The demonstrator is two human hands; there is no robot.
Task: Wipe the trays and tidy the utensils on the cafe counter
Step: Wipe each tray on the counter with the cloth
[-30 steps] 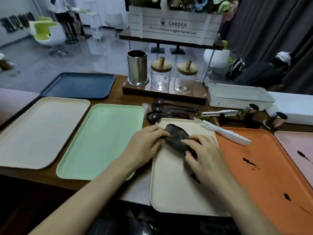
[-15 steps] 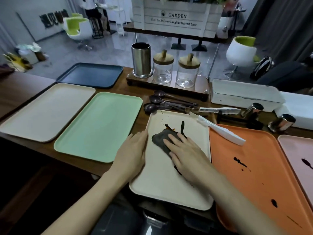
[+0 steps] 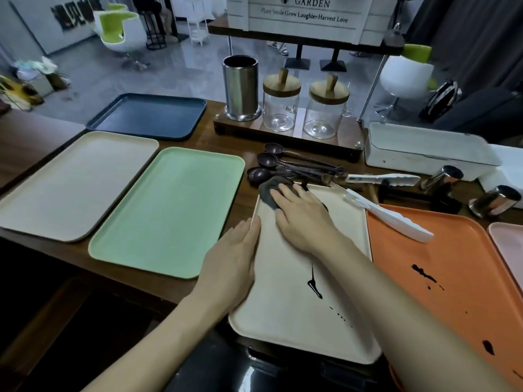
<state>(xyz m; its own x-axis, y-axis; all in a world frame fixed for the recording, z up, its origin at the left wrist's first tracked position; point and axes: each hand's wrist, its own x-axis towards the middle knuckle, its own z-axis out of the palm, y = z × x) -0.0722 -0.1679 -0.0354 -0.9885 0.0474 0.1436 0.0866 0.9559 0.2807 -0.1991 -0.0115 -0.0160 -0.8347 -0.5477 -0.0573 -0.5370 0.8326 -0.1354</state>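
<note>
A green tray (image 3: 167,210) lies at nine o'clock of the stained cream tray (image 3: 297,321) on the counter (image 3: 246,205). The left hand (image 3: 235,256) rests flat, fingers straight, on the cream tray's left rim. The right hand (image 3: 302,213), fingers extended, presses a dark cloth (image 3: 267,190) into its eleven o'clock corner.

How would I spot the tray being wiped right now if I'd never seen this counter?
On the wooden counter, find the row of trays. Between the green tray and the orange tray lies a cream tray. Unlike the other cream tray at the far left, it carries a dark streak, and the right hand presses a dark cloth onto its far left corner.
</note>
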